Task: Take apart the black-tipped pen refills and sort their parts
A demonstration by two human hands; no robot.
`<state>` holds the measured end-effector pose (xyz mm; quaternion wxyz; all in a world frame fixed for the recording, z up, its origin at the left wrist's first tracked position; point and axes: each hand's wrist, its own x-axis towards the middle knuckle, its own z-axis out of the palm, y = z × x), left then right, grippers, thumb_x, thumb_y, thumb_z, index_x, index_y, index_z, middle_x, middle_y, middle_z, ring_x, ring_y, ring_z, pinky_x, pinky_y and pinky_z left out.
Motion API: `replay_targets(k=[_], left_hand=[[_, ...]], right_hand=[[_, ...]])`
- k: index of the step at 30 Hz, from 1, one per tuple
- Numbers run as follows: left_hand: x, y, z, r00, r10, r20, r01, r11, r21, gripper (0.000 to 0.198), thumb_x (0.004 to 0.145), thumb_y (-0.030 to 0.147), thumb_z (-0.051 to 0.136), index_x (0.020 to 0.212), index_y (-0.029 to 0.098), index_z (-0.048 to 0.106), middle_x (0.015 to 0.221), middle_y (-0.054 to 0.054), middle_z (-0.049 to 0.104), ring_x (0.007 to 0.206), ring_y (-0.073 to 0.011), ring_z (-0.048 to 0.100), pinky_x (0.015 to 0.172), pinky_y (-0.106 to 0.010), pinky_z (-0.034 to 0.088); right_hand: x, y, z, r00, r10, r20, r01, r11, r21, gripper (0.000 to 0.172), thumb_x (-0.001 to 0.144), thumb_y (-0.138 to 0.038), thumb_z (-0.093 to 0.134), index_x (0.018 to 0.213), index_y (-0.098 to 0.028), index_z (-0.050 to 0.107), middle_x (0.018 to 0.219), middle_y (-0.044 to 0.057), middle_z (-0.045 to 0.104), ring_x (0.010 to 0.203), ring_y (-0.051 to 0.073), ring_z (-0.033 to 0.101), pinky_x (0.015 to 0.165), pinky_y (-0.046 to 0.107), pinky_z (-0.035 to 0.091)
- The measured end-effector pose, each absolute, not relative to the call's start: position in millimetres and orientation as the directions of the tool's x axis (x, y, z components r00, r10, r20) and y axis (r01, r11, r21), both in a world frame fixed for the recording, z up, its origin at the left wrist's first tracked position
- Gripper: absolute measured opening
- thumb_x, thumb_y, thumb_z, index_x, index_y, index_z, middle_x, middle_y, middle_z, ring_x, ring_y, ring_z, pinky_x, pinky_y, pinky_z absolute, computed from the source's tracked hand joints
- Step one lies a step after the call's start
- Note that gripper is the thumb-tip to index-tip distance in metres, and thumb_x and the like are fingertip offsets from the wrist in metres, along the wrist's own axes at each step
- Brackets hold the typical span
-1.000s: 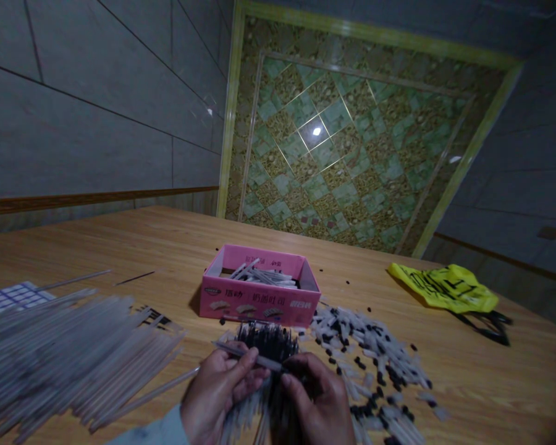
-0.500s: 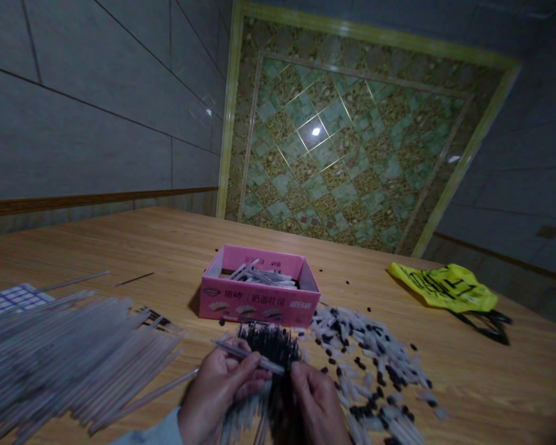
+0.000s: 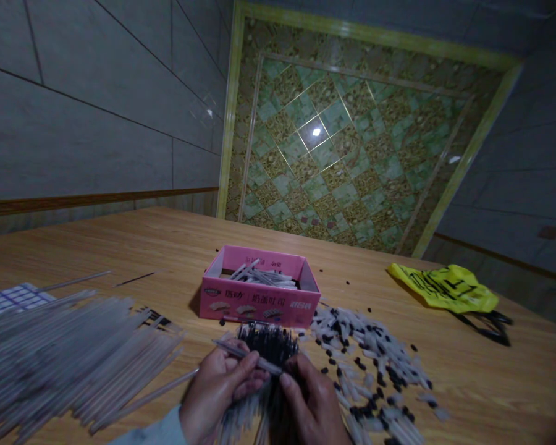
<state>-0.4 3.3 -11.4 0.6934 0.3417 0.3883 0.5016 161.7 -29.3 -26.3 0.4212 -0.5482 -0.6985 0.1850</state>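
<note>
My left hand (image 3: 215,392) is closed round a bundle of thin grey pen refills with black tips (image 3: 269,346), and its thumb pins one refill (image 3: 245,355) lying across the top. My right hand (image 3: 310,402) pinches the right end of that refill, fingers curled. Both hands sit at the bottom centre, just in front of a pink cardboard box (image 3: 259,304) that holds several white pen parts.
A wide pile of long grey tubes (image 3: 69,355) covers the wooden table (image 3: 167,247) at the left. Small white and black caps (image 3: 370,358) are scattered at the right. A yellow plastic bag (image 3: 445,287) lies far right. A printed sheet (image 3: 12,296) shows at the left edge.
My right hand's fingers slid slightly along the single refill and back; the left hand and bundle stay almost in place.
</note>
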Motion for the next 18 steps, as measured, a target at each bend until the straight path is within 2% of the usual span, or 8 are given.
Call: replay_targets(k=[3,8,13,18], left_hand=[[-0.6,3.1,-10.6,0.218,0.957,-0.191,-0.434,0.270,0.860,0.035,0.062,0.028,0.076,0.078,0.017,0.047,0.064,-0.005,0.069,0.061,-0.0150,0.066,0.059,-0.023,0.054],[-1.3,3.7,-11.7,0.193,0.960,-0.205,-0.413,0.269,0.870,0.034,0.065,0.028,0.074,0.081,0.016,0.047,0.068,-0.006,0.070,0.063,-0.0146,0.066,0.061,-0.023,0.053],[-1.9,2.9,-14.5,0.262,0.952,-0.156,-0.401,0.254,0.880,0.031,0.068,0.029,0.072,0.079,0.017,0.045,0.065,-0.005,0.070,0.061,-0.0135,0.065,0.060,-0.023,0.053],[-2.0,3.0,-12.9,0.219,0.959,-0.182,-0.409,0.260,0.875,0.033,0.065,0.028,0.074,0.080,0.016,0.047,0.065,-0.004,0.069,0.062,-0.0135,0.065,0.061,-0.023,0.053]], right_hand=[[162.8,-27.8,-28.8,-0.057,0.938,0.342,0.608,0.304,-0.734,0.040,0.090,-0.042,0.034,0.059,-0.019,0.046,0.055,-0.002,0.046,0.055,0.013,0.047,0.052,0.021,0.035],[163.7,-29.6,-26.5,-0.049,0.922,0.383,0.598,0.335,-0.729,0.029,0.085,-0.043,0.044,0.074,-0.018,0.052,0.064,0.000,0.051,0.061,0.014,0.049,0.056,0.021,0.036],[163.0,-31.6,-24.2,-0.043,0.958,0.283,0.599,0.251,-0.760,0.043,0.090,-0.045,0.031,0.059,-0.018,0.045,0.054,-0.004,0.038,0.053,0.012,0.042,0.050,0.021,0.032],[161.5,-31.8,-22.2,-0.062,0.917,0.393,0.578,0.355,-0.735,0.028,0.085,-0.042,0.045,0.076,-0.016,0.054,0.065,0.000,0.051,0.061,0.014,0.048,0.056,0.021,0.037]])
